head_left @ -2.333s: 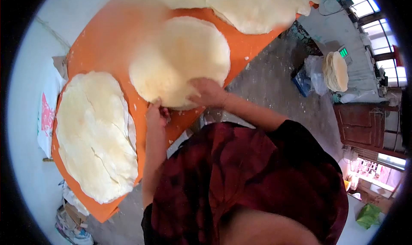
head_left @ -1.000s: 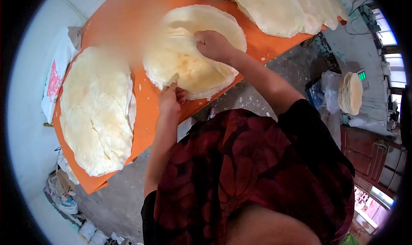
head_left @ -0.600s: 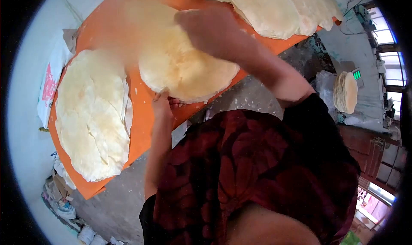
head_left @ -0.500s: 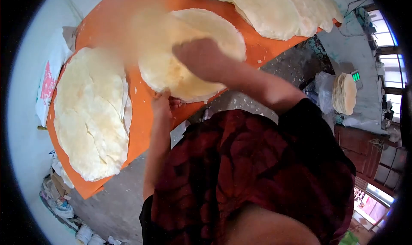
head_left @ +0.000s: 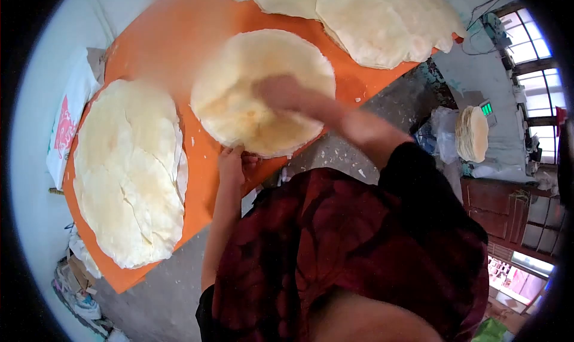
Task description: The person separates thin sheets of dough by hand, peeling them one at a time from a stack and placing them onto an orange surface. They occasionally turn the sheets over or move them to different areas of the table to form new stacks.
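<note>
A round, pale flatbread (head_left: 263, 55) lies on the orange tabletop, browner toward its middle. At its near edge my left hand (head_left: 232, 163) pinches the rim between thumb and fingers. My right hand (head_left: 280, 93) is over the middle of the round, smeared by motion, so its fingers do not show clearly. To the left rests an oval pile of folded flatbreads (head_left: 128, 174) with wrinkled, overlapping layers. More thin flatbreads (head_left: 376, 28) overlap one another at the far right of the table.
The orange table (head_left: 200, 180) ends in a slanting front edge close to my body. Against the left wall leans a white bag (head_left: 64, 126) with red print. On the right, a stack of round flatbreads (head_left: 472, 134) stands beside a green-lit display (head_left: 487, 108) and plastic bags (head_left: 443, 129).
My right hand has shifted slightly right and down over the round and is now more blurred. My left hand stays at the rim. The whole view has shifted a little.
</note>
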### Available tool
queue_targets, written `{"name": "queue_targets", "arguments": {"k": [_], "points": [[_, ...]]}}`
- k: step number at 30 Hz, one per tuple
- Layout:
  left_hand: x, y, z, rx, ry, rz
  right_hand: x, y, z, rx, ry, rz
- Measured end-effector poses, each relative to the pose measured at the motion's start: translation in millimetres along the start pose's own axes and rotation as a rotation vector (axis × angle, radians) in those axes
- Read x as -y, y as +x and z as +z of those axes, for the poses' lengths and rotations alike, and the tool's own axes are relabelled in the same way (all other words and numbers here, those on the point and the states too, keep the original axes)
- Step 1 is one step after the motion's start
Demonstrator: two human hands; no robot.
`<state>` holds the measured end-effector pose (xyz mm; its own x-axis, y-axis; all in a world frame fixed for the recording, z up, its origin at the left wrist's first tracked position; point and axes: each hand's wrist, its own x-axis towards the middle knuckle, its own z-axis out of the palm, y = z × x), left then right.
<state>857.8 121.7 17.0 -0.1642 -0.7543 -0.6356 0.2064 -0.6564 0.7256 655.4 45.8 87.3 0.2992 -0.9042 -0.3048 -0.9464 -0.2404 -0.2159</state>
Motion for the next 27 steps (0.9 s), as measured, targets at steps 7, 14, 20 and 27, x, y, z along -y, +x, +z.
{"name": "queue_targets", "arguments": {"k": [7, 14, 20, 27], "points": [[5, 4, -7, 0.05, -0.061, 0.003, 26, -66, -184, -0.659, -0.228, -0.049], [0, -1, -8, 0.088, -0.111, -0.059, 55, -58, -10, -0.406, -0.308, -0.073], [-5, -2, -6, 0.086, -0.083, -0.064, 58, -52, 68, -0.293, -0.123, -0.082], [-2, 0, -5, 0.105, -0.09, -0.051, 80, -48, 61, -0.256, -0.112, -0.061]]}}
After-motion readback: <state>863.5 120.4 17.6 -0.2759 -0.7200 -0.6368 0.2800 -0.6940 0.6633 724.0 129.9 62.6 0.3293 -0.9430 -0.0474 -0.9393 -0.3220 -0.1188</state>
